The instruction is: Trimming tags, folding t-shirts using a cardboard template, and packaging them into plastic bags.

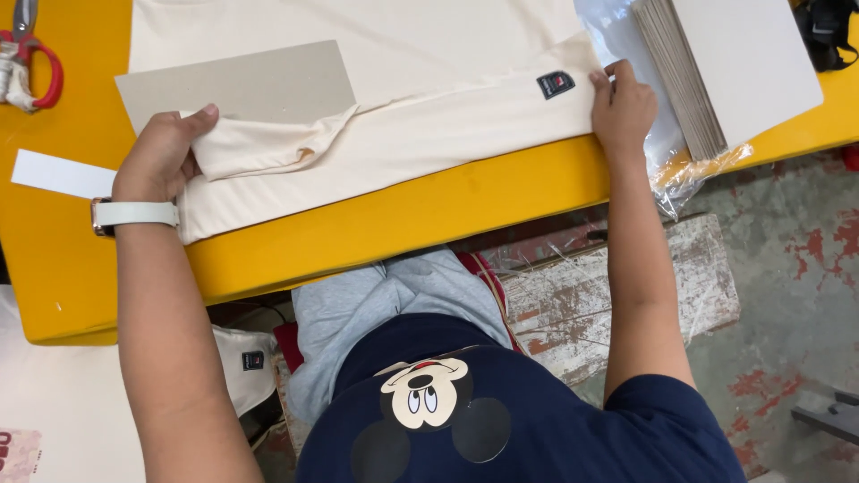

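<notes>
Lower frame: seated person, navy top, grey trousers, on a worn white-painted bench (617, 295) over stained concrete.

Yellow table (403, 219), smooth, rounded edge. Cream shirt (420, 134) lies flat across the middle of the frame, soft knit, small dark label near its right edge.

Left hand (165, 156), white watch at the wrist, closed on the folded-in sleeve, thumb on top, likely keeping the fold in place. Right hand (622, 107) curled over the shirt's right edge, pinching it taut.

Grey cardboard sheet (237, 85), stiff, lies on the shirt, probably as a folding guide.

Upper right: stack of boards (725, 67) on crinkled clear plastic. Upper left: red-handled scissors (31, 58); white paper strip (63, 174) at left.
</notes>
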